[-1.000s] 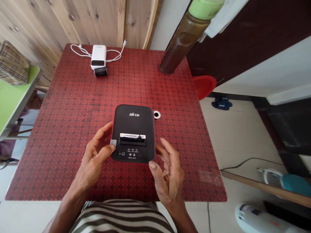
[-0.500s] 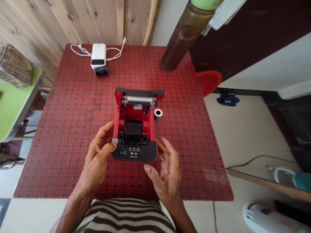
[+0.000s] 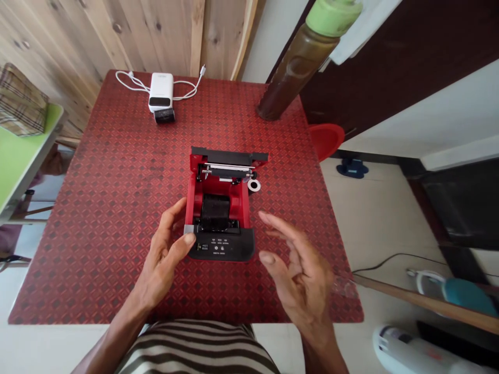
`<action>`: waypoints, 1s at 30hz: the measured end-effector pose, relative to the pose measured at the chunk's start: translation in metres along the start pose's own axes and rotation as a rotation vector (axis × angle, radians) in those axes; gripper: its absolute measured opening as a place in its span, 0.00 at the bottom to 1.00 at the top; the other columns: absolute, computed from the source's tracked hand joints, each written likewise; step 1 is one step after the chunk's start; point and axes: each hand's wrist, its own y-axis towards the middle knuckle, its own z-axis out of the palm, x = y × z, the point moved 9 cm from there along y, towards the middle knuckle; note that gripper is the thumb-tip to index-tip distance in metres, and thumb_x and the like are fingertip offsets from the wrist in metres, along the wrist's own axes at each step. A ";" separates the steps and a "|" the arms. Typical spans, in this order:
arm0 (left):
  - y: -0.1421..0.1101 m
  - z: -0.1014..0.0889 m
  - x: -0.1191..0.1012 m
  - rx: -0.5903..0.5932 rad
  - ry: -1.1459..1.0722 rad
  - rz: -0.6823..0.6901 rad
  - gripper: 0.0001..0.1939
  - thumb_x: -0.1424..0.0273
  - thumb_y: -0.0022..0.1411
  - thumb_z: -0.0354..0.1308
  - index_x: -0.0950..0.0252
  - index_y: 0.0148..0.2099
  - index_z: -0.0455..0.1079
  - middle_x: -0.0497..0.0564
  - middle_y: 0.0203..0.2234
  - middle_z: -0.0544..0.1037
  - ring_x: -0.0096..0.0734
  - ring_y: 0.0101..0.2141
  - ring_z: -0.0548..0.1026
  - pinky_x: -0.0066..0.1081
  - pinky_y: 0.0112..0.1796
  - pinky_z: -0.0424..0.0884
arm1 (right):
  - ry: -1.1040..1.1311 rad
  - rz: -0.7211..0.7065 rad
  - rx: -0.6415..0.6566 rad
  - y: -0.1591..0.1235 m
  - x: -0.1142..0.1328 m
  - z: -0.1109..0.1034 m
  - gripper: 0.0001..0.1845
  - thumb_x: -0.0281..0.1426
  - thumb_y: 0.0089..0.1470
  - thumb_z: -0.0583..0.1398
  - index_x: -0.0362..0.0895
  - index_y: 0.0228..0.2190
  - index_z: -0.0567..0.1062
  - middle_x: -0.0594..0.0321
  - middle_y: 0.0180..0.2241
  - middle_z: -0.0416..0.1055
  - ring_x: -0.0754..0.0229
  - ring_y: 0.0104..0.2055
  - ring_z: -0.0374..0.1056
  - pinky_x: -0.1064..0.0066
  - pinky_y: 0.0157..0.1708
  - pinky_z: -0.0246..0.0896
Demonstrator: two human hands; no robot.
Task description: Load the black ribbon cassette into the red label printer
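Note:
A red and black thermal printer (image 3: 245, 244) sits on the table with its lid (image 3: 234, 157) raised at the far side. Inside its red bay lies a dark black piece (image 3: 215, 210), possibly a roll; I cannot make out its exact kind. My left hand (image 3: 163, 259) grips the printer's left side, thumb on the grey front corner and fingers along the wall. Apart from the printer, to its right, my right hand (image 3: 300, 270) is open, fingers spread and holding nothing. A small roll with a white end and dark core (image 3: 254, 186) stands just beyond the printer's right wall.
A white power bank (image 3: 161, 88) with a white cable and a small black item (image 3: 164, 115) lie at the back left of the red patterned table (image 3: 117, 166). A tall brown bottle with a green lid (image 3: 298, 65) stands back right. A red stool (image 3: 326, 141) is beyond the right edge.
My right hand has moved right, away from the printer's right side, and its fingers have opened out. My left hand keeps its hold. The whole view has shifted slightly.

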 end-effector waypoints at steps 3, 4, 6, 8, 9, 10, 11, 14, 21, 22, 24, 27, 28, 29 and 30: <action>0.000 0.000 -0.001 -0.003 0.066 0.037 0.34 0.52 0.80 0.64 0.51 0.81 0.66 0.55 0.79 0.69 0.59 0.78 0.66 0.60 0.77 0.60 | -0.149 -0.288 0.109 0.040 0.046 0.015 0.21 0.25 0.76 0.64 0.58 0.62 0.83 0.61 0.56 0.88 0.49 0.57 0.85 0.48 0.62 0.82; 0.000 0.000 -0.002 -0.001 0.095 0.062 0.35 0.51 0.80 0.64 0.51 0.82 0.65 0.57 0.79 0.69 0.61 0.79 0.64 0.62 0.77 0.58 | -0.197 -0.337 0.191 0.052 0.053 0.029 0.19 0.24 0.76 0.63 0.55 0.59 0.84 0.59 0.56 0.88 0.48 0.57 0.85 0.49 0.61 0.82; 0.000 0.002 -0.002 0.021 0.155 0.136 0.39 0.48 0.79 0.64 0.52 0.83 0.62 0.59 0.79 0.67 0.64 0.79 0.62 0.67 0.77 0.55 | -0.334 -0.329 0.344 0.075 0.054 0.060 0.17 0.21 0.75 0.61 0.50 0.53 0.86 0.56 0.55 0.88 0.46 0.57 0.84 0.48 0.61 0.81; -0.001 0.005 -0.002 0.063 0.239 0.235 0.43 0.46 0.78 0.64 0.49 0.86 0.57 0.60 0.80 0.64 0.66 0.79 0.61 0.69 0.77 0.54 | -0.482 -0.290 0.513 0.089 0.045 0.089 0.17 0.18 0.73 0.60 0.47 0.49 0.85 0.53 0.52 0.88 0.45 0.55 0.84 0.49 0.59 0.81; -0.002 0.006 -0.002 0.084 0.286 0.288 0.45 0.44 0.78 0.64 0.48 0.87 0.54 0.60 0.80 0.62 0.67 0.79 0.60 0.70 0.77 0.54 | -0.544 -0.274 0.576 0.093 0.041 0.101 0.17 0.17 0.73 0.60 0.45 0.48 0.85 0.51 0.50 0.88 0.44 0.54 0.84 0.51 0.57 0.81; -0.002 0.007 -0.002 0.101 0.332 0.334 0.47 0.44 0.77 0.64 0.46 0.88 0.51 0.60 0.81 0.60 0.67 0.79 0.59 0.70 0.77 0.54 | -0.591 -0.268 0.625 0.096 0.038 0.109 0.17 0.16 0.72 0.59 0.44 0.48 0.85 0.50 0.49 0.88 0.44 0.53 0.84 0.52 0.55 0.80; -0.003 0.008 -0.001 0.113 0.371 0.372 0.48 0.44 0.77 0.64 0.44 0.88 0.48 0.60 0.81 0.59 0.68 0.79 0.58 0.71 0.77 0.54 | -0.626 -0.270 0.658 0.098 0.036 0.116 0.17 0.16 0.72 0.58 0.43 0.48 0.85 0.49 0.48 0.88 0.43 0.52 0.84 0.52 0.54 0.79; -0.003 0.008 -0.001 0.125 0.429 0.429 0.49 0.44 0.79 0.62 0.42 0.89 0.44 0.60 0.81 0.58 0.67 0.79 0.58 0.71 0.76 0.56 | -0.673 -0.277 0.700 0.101 0.035 0.124 0.17 0.16 0.73 0.57 0.41 0.47 0.84 0.47 0.49 0.87 0.42 0.53 0.84 0.52 0.55 0.77; -0.003 0.009 0.002 0.111 0.497 0.417 0.51 0.44 0.78 0.63 0.48 0.89 0.42 0.64 0.80 0.57 0.69 0.78 0.58 0.72 0.76 0.56 | -0.708 -0.311 0.628 0.103 0.041 0.113 0.15 0.18 0.72 0.59 0.43 0.49 0.83 0.49 0.48 0.87 0.46 0.47 0.83 0.58 0.45 0.75; -0.003 0.009 0.003 0.111 0.507 0.411 0.52 0.44 0.77 0.63 0.49 0.89 0.42 0.65 0.80 0.57 0.69 0.79 0.57 0.73 0.76 0.56 | -0.702 -0.326 0.594 0.102 0.044 0.109 0.15 0.18 0.71 0.59 0.44 0.48 0.83 0.50 0.47 0.87 0.46 0.47 0.83 0.59 0.45 0.75; -0.003 0.009 0.004 0.109 0.514 0.409 0.53 0.43 0.76 0.64 0.50 0.89 0.42 0.65 0.81 0.57 0.70 0.79 0.57 0.73 0.76 0.55 | -0.693 -0.342 0.524 0.097 0.052 0.102 0.13 0.19 0.71 0.60 0.45 0.46 0.82 0.52 0.45 0.86 0.47 0.46 0.82 0.59 0.44 0.75; -0.002 0.010 0.003 0.108 0.510 0.419 0.53 0.42 0.76 0.63 0.49 0.89 0.42 0.65 0.81 0.57 0.69 0.79 0.57 0.73 0.77 0.54 | -0.664 -0.359 0.416 0.087 0.066 0.085 0.11 0.20 0.70 0.61 0.47 0.42 0.82 0.54 0.41 0.85 0.48 0.41 0.81 0.59 0.40 0.76; -0.002 0.010 0.002 0.106 0.510 0.419 0.53 0.42 0.76 0.63 0.49 0.89 0.42 0.65 0.81 0.57 0.69 0.79 0.57 0.73 0.77 0.54 | -0.633 -0.370 0.370 0.084 0.072 0.077 0.10 0.21 0.70 0.62 0.47 0.42 0.82 0.55 0.41 0.85 0.48 0.41 0.81 0.59 0.40 0.76; -0.002 0.009 0.002 0.104 0.510 0.417 0.53 0.42 0.76 0.63 0.49 0.89 0.43 0.65 0.81 0.57 0.69 0.78 0.58 0.73 0.76 0.55 | -0.590 -0.374 0.316 0.081 0.077 0.066 0.10 0.23 0.71 0.62 0.48 0.43 0.82 0.55 0.41 0.85 0.49 0.41 0.81 0.58 0.41 0.77; -0.002 0.009 0.001 0.104 0.509 0.412 0.53 0.42 0.76 0.64 0.49 0.89 0.43 0.64 0.81 0.57 0.69 0.78 0.58 0.73 0.76 0.55 | -0.536 -0.370 0.253 0.078 0.081 0.052 0.09 0.24 0.72 0.63 0.49 0.45 0.82 0.56 0.43 0.86 0.49 0.43 0.82 0.58 0.43 0.78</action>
